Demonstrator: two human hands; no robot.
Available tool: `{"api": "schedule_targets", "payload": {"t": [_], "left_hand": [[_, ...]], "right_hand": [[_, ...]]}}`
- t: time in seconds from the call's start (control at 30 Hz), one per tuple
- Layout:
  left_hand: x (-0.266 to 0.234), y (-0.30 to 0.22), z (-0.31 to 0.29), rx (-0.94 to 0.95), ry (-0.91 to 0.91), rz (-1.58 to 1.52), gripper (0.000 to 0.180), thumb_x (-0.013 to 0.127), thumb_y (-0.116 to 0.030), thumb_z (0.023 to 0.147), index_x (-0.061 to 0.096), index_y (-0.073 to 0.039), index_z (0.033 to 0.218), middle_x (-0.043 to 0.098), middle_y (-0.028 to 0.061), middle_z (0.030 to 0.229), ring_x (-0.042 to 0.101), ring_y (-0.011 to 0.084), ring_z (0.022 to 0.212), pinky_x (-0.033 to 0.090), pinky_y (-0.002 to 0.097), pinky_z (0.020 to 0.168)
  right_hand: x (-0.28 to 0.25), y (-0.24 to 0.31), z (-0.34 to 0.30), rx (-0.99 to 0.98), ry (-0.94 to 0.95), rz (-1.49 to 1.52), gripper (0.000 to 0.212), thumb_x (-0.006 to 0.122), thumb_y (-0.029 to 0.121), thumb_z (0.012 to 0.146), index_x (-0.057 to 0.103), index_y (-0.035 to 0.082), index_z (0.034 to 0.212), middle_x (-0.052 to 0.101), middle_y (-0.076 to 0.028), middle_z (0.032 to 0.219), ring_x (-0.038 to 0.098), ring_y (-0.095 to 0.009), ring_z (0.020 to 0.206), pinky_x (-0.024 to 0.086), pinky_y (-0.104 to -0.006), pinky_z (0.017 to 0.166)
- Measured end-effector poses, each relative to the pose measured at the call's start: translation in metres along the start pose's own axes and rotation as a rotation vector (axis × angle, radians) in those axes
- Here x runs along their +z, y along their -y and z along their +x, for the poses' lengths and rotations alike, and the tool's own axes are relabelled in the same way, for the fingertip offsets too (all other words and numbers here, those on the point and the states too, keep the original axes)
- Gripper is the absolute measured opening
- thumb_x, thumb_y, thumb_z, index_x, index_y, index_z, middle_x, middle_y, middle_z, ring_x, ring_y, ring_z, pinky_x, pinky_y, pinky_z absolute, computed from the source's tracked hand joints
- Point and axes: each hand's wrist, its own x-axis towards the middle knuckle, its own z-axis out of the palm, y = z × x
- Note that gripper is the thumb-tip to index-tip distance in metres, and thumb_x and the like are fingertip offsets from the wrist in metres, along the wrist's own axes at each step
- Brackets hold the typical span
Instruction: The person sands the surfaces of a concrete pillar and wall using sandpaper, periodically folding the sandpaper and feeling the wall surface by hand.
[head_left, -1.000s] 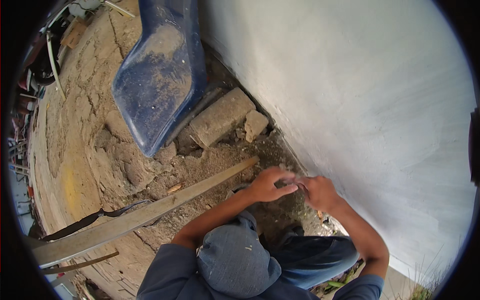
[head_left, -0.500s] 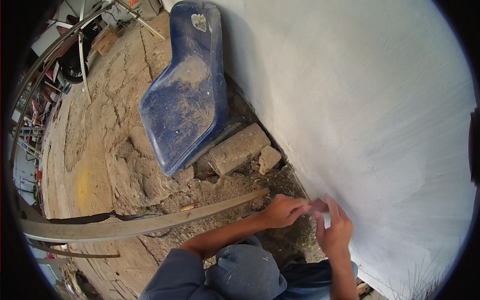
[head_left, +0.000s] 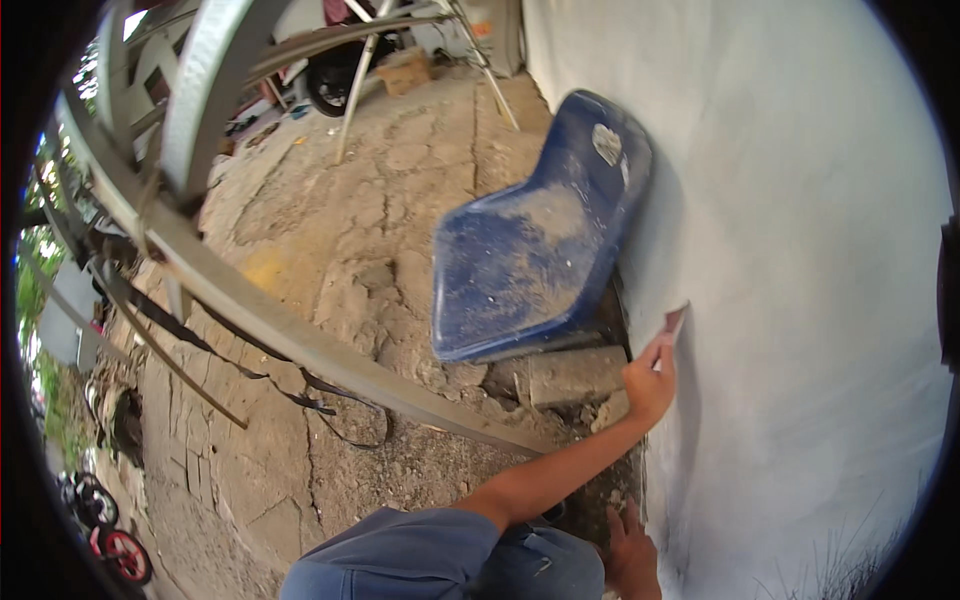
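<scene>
My left hand reaches forward to the pale wall. Pinched between its fingers is a small folded reddish-brown sheet, which looks like sandpaper; its edge is at or very near the wall surface. Lower down, beside the foot of the wall, my right hand hangs by my knee with its fingers apart and nothing visible in them. A dusty blue plastic seat shell leans by the wall, just beyond my left hand.
A concrete block lies under the seat's near edge. A long metal bar crosses from upper left toward my left arm, with a black strap below it. Cracked, rough ground spreads leftward. Farther back stand a cardboard box and a motorcycle wheel.
Both hands were together at the reddish-brown sheet; now the left alone holds it, farther forward at the wall. My right hand has dropped low. The view has swung left.
</scene>
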Motion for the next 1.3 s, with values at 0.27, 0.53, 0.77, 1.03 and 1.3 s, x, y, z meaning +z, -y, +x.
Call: {"api": "schedule_targets", "payload": {"t": [0.27,0.53,0.77,1.03,1.3], "left_hand": [[0.02,-0.017,0.008,0.239,-0.035,0.012,0.032,0.061,-0.029,0.096,0.069,-0.004,0.114,0.071,0.0215,0.091,0.071,0.0166,0.078,0.051,0.0303,0.065],[0.017,-0.015,0.041,0.042,-0.036,0.103,0.027,0.061,-0.023,0.094,0.07,0.002,0.098,0.066,0.0169,0.071,0.062,0.0125,0.067,0.051,0.031,0.066],[0.033,0.042,0.051,-0.199,-0.082,0.224,0.025,0.061,-0.021,0.091,0.072,0.0,0.098,0.073,0.0159,0.083,0.069,0.0232,0.074,0.052,0.035,0.071],[0.071,0.116,0.098,-0.359,-0.1,0.24,0.024,0.062,-0.021,0.091,0.073,-0.002,0.101,0.073,0.0162,0.091,0.07,0.0264,0.083,0.052,0.0355,0.076],[0.08,0.134,0.09,-0.316,-0.184,0.221,0.02,0.063,-0.02,0.092,0.072,-0.002,0.094,0.072,0.0155,0.087,0.068,0.0282,0.076,0.051,0.0375,0.074]], "right_hand": [[0.124,-0.044,-0.024,-0.192,0.389,-0.185,0.051,0.05,0.003,0.091,0.04,-0.001,0.141,0.035,-0.028,0.146,0.041,-0.042,0.13,0.039,-0.0491,0.104],[0.043,-0.03,0.01,0.11,0.468,0.127,0.07,0.061,0.049,0.086,0.043,0.009,0.141,0.043,-0.021,0.145,0.057,-0.036,0.117,0.049,-0.0471,0.094],[0.031,-0.022,0.034,0.163,0.401,0.17,0.06,0.055,0.047,0.092,0.045,0.008,0.137,0.051,-0.016,0.138,0.061,-0.034,0.112,0.05,-0.0474,0.09],[0.037,-0.03,0.038,0.297,0.447,0.177,0.059,0.052,0.049,0.094,0.046,0.008,0.136,0.055,-0.014,0.134,0.062,-0.034,0.109,0.052,-0.0478,0.086],[0.018,-0.034,0.017,0.417,0.546,0.2,0.061,0.052,0.051,0.093,0.047,0.008,0.136,0.06,-0.015,0.126,0.061,-0.034,0.111,0.05,-0.0451,0.092]]}}
